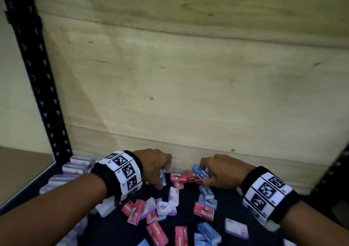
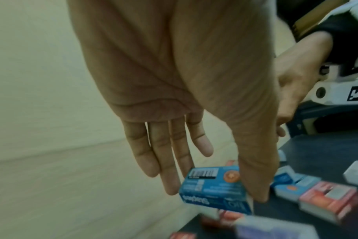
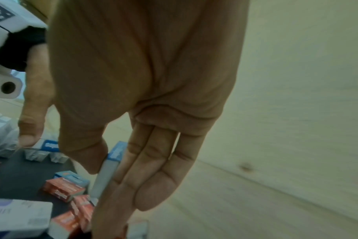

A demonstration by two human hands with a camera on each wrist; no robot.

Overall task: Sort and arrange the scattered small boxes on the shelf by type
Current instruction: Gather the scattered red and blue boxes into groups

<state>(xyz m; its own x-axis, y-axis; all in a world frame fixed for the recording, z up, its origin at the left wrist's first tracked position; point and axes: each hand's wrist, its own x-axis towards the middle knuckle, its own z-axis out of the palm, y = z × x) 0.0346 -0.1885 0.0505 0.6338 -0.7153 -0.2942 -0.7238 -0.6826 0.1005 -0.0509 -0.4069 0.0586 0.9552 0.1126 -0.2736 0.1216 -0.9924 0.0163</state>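
Observation:
Small red, blue and white-purple boxes lie scattered over the dark shelf (image 1: pixel 229 206). My left hand (image 1: pixel 160 172) pinches a blue box (image 1: pixel 163 177) between thumb and fingers; the left wrist view shows its barcode side (image 2: pixel 213 182) in that hand (image 2: pixel 215 193). My right hand (image 1: pixel 204 174) grips another blue box (image 1: pixel 200 170), seen edge-on (image 3: pixel 112 155) between thumb and fingers in the right wrist view. Between the hands, red boxes (image 1: pixel 181 177) lie against the back wall. Both hands are near the back of the shelf.
A plywood back wall (image 1: pixel 188 94) closes the shelf just behind the hands. A black perforated upright (image 1: pixel 37 76) stands at left, with white-purple boxes (image 1: pixel 75 168) lined up beside it. Another dark upright (image 1: pixel 336 170) is at right. Loose boxes (image 1: pixel 156 230) cover the front.

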